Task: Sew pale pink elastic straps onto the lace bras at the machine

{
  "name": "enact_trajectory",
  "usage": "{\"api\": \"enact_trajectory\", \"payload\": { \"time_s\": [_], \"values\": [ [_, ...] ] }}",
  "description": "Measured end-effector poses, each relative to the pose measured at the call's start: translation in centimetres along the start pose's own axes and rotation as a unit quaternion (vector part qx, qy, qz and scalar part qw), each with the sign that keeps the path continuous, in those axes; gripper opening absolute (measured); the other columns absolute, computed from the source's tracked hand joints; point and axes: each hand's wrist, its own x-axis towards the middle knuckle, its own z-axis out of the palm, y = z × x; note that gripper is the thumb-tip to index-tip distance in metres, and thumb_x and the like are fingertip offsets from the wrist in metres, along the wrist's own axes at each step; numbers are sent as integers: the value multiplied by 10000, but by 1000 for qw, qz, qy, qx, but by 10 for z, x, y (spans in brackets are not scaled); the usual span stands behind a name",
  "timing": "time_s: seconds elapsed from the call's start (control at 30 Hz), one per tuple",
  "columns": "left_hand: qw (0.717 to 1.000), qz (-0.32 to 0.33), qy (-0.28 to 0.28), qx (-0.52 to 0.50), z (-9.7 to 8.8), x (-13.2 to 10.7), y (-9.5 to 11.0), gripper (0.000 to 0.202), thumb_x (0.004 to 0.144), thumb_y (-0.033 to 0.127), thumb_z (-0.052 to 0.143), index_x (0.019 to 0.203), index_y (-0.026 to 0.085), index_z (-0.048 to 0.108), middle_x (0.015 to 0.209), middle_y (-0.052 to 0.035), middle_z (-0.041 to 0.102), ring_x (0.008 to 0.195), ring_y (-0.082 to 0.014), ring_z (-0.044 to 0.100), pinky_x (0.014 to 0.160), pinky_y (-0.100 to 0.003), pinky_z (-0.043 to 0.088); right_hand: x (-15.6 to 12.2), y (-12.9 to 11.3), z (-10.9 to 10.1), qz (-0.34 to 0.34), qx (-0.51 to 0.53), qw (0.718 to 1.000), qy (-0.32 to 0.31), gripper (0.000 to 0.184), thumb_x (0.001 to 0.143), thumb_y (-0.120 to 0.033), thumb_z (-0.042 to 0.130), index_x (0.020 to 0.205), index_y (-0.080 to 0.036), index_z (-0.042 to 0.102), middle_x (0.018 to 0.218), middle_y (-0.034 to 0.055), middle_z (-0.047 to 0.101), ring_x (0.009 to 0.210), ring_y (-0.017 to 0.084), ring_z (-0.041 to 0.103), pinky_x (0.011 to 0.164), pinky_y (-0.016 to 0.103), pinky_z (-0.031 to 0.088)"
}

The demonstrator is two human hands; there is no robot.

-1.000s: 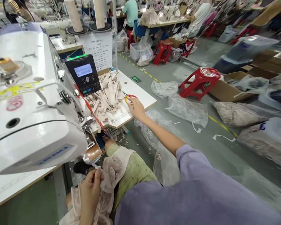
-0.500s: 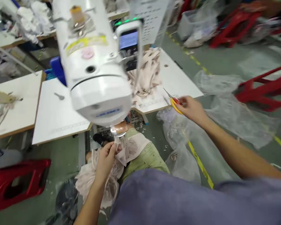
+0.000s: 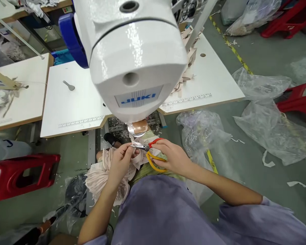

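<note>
My left hand (image 3: 122, 160) pinches the end of a pale pink strap (image 3: 136, 143) that belongs to a lacy garment, perhaps a bra, below the sewing machine. In my right hand (image 3: 171, 157) are scissors (image 3: 153, 156) with one red and one yellow handle loop. Their blades point left and lie against the strap, right beside my left fingertips. A bunch of pale pink lace pieces (image 3: 102, 177) hangs over my lap under the left forearm. The white sewing machine head (image 3: 140, 58) stands just above both hands, hiding its stitching area.
White table panels flank the machine, the left panel (image 3: 73, 105) and the right panel (image 3: 214, 81). Cut pink strips (image 3: 191, 58) lie behind the machine head. A red stool (image 3: 40, 170) stands at left. Clear plastic bags (image 3: 275, 126) cover the floor at right.
My right hand has brought the scissors from above the right panel's edge down and left to the strap. My left hand still pinches the fabric. The camera view has moved closer to the machine.
</note>
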Motion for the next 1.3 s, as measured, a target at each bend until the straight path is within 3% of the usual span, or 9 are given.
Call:
{"api": "enact_trajectory", "payload": {
  "time_s": [0.1,0.2,0.4,0.5,0.7,0.87,1.03,1.17,1.3],
  "values": [
    [1000,7,4,28,0,0,-2,221,957,296,489,902,176,666,857,-35,686,742,-129,579,682,-227,458,6,1,2,-26,16,999,-18,372,915,-316,622,1265,-212,553,1210,135,655,1048,269,675,760,389,594],
    [999,0,3,38,-4,1,-2,213,941,237,461,832,181,635,771,-2,624,686,-108,522,622,-206,398,3,3,0,-3,45,997,-60,324,936,-290,593,1256,-240,563,1141,98,695,973,236,696,695,331,573],
    [1000,6,-5,1,-13,2,-2,296,962,439,542,825,182,592,686,40,508,594,-77,414,549,-188,322,-14,4,-4,64,114,991,-24,364,829,-281,660,1183,-236,584,1039,70,680,697,164,633,625,301,519],
    [1000,3,3,5,-14,1,0,321,955,469,557,829,178,605,723,19,572,630,-84,471,571,-184,356,-15,1,1,62,121,990,-21,461,759,-287,701,1196,-227,569,1087,88,665,727,176,623,649,321,524],
    [998,0,-3,61,-14,2,4,296,927,466,593,966,184,677,737,-2,642,663,-110,570,574,-184,404,1,-3,11,69,153,985,-39,481,771,-299,723,1225,-242,576,1163,91,667,893,220,669,771,365,553],
    [994,12,13,107,-16,3,7,274,951,416,554,878,180,673,731,-8,647,603,-97,533,533,-187,379,8,-1,8,67,170,981,-69,423,836,-297,707,1247,-271,612,1172,69,694,981,227,687,818,351,562],
    [994,19,27,101,-14,3,7,297,949,428,566,801,182,646,697,4,624,565,-86,497,516,-186,375,3,2,1,65,147,985,-69,350,898,-316,644,1245,-268,638,1135,65,723,946,216,704,797,328,565],
    [991,66,67,100,-15,3,3,242,943,400,571,839,191,638,756,-12,662,669,-123,596,596,-210,459,-10,19,-10,110,116,986,-54,333,922,-365,580,1222,-245,660,1107,82,729,803,199,708,700,319,564],
    [952,148,134,231,-23,2,-2,180,934,340,552,944,189,649,785,-33,695,722,-153,650,658,-244,488,-18,57,-44,172,54,978,-107,343,891,-422,616,1179,-253,696,1049,84,742,756,218,692,612,319,521]
  ]
}}
